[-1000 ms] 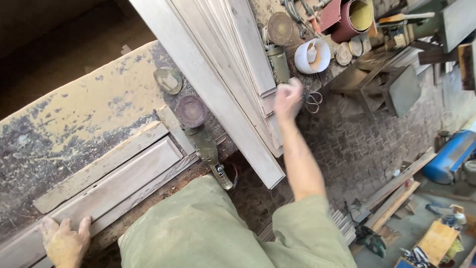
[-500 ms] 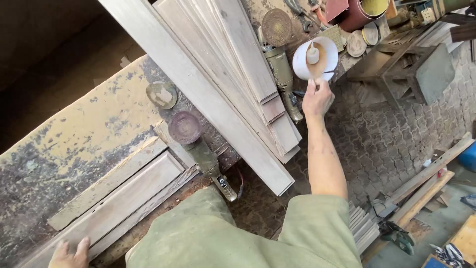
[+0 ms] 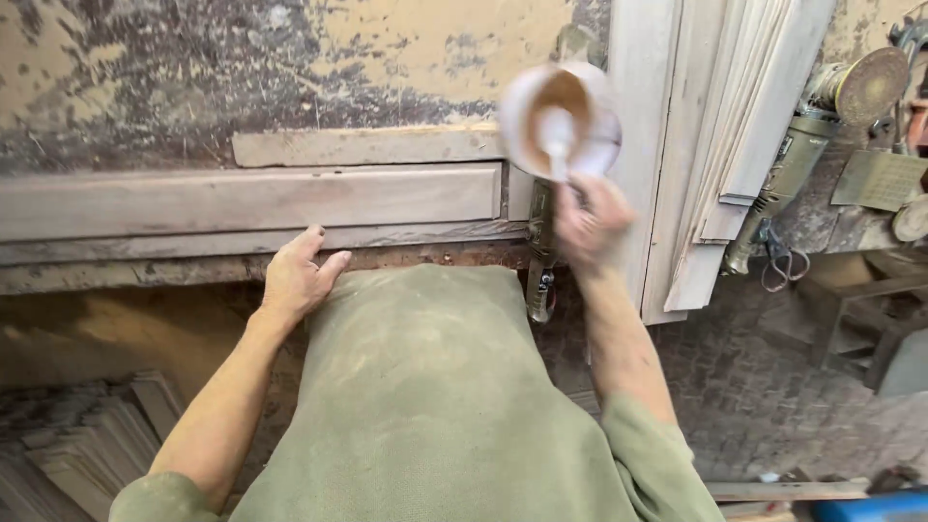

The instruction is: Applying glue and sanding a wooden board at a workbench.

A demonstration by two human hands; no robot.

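Observation:
My right hand (image 3: 590, 217) grips a white bowl (image 3: 559, 118) by its near rim, blurred by motion, above the workbench edge. The bowl holds brown paste and a pale spoon-like tool. My left hand (image 3: 298, 275) rests flat on the front edge of the workbench, fingers against a long grey wooden panel (image 3: 251, 198) lying on the bench. A tall framed wooden panel (image 3: 677, 164) stands just right of the bowl.
An angle grinder (image 3: 802, 145) with a round sanding disc lies right of the standing panel, scissors (image 3: 773, 266) below it. A second power tool (image 3: 539, 261) hangs at the bench edge under my right hand. Stacked wood strips (image 3: 68, 454) lie at lower left.
My right hand took the white bowl from the far right and carried it left over the bench. The view swung left, and my left hand now rests on the bench edge.

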